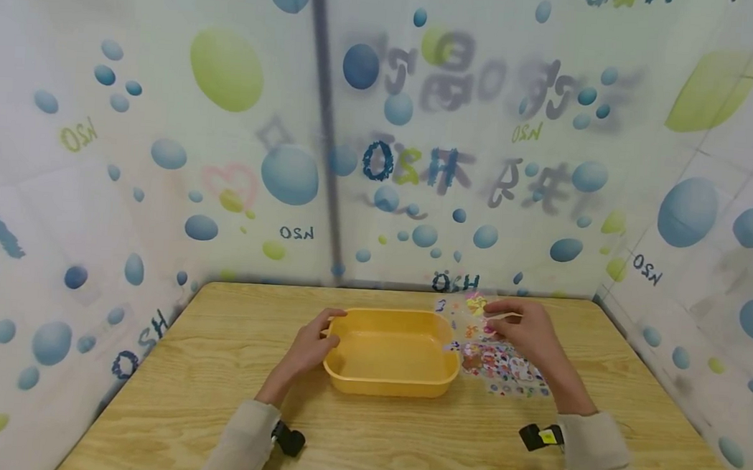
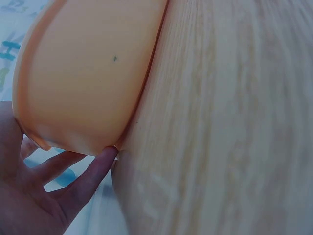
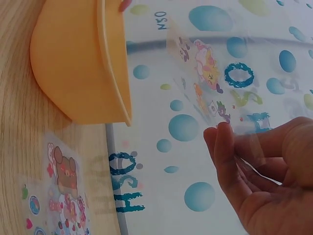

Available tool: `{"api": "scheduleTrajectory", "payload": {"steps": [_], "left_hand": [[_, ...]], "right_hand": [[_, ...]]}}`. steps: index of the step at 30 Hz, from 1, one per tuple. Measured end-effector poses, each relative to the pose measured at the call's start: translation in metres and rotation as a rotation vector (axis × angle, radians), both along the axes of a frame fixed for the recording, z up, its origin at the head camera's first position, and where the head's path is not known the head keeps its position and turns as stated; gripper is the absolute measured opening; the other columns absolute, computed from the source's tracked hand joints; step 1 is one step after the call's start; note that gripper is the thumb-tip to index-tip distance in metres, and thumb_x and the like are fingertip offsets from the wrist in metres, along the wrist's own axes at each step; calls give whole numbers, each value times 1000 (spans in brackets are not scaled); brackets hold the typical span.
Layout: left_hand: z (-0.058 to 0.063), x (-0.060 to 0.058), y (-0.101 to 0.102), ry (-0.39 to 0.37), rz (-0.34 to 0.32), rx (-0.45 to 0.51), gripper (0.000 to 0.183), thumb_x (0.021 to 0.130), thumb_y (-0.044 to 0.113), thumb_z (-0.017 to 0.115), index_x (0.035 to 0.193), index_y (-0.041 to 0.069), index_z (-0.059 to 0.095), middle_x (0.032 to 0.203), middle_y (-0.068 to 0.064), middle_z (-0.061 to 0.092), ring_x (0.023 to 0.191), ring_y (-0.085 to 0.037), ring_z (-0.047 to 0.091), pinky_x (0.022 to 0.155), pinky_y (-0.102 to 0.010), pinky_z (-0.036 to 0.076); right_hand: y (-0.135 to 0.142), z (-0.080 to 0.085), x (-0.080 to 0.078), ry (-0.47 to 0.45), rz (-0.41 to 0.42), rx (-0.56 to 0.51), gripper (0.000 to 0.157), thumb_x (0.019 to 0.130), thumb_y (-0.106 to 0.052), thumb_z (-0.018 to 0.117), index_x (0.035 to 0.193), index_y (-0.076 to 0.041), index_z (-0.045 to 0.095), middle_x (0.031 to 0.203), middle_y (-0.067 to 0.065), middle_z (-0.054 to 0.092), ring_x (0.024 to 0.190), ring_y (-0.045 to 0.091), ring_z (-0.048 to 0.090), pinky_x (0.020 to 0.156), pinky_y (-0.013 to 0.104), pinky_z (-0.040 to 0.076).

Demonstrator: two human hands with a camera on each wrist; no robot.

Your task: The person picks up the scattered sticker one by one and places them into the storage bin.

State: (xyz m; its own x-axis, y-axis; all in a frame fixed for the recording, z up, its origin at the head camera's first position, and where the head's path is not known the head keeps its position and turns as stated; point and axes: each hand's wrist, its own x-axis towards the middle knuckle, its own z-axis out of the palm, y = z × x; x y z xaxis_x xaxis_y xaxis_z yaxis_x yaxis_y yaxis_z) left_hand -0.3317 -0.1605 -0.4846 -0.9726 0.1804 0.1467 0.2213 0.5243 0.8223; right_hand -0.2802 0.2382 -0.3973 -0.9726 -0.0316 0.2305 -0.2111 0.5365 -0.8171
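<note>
A yellow plastic basin [image 1: 389, 388] stands on the table. My left hand [image 1: 308, 346] grips its left end, and the left wrist view shows fingertips [image 2: 110, 152] against the basin wall [image 2: 88, 73]. To the right, my right hand [image 1: 529, 330] pinches a clear sticker sheet [image 1: 473, 314] between thumb and fingers. That sheet, raised beside the basin's right end, carries colourful cartoon figures in the right wrist view. Other clear sticker sheets [image 1: 504, 368] lie on the table below my right hand, one showing a brown bear [image 3: 65, 171]. Whether they overlap I cannot tell.
The wooden table [image 1: 364, 439] carries the basin and sheets. A pale curtain [image 1: 414, 252] printed with blue and green dots rises along the back edge, with similar patterned sheeting on both sides. Small black devices [image 1: 288, 439] are strapped at both wrists.
</note>
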Motion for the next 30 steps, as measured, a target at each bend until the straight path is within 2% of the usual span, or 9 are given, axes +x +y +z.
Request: {"api": "scheduleTrajectory", "payload": {"steps": [7,15,23,30], "left_hand": [[-1,0,0,-2,0,4,50,93,6,58,142,18,57,136,-22,66,102,-31,70,84,-43,59],[-1,-1,0,8,2,4,50,92,5,58,141,17,58,133,-23,67,98,-30,71,80,-41,59],[0,0,0,-3,0,7,50,92,5,58,141,17,58,134,-24,66,97,-29,71,77,-39,59],[0,1,-1,-5,-4,9,50,93,6,58,141,18,58,135,-25,65,99,-31,71,78,-40,59]], "right_hand": [[-8,0,-2,-27,-2,18,26,96,3,63,121,5,70,121,28,69,82,19,72,71,26,61],[-22,2,-5,-31,9,32,25,96,2,63,120,6,70,118,27,70,78,18,72,75,41,63],[-36,-3,-10,-23,39,50,22,95,2,66,117,5,72,116,25,71,75,16,71,71,36,63],[-48,-8,-11,-50,73,33,22,96,2,66,117,5,71,116,25,70,74,18,71,72,38,63]]}}
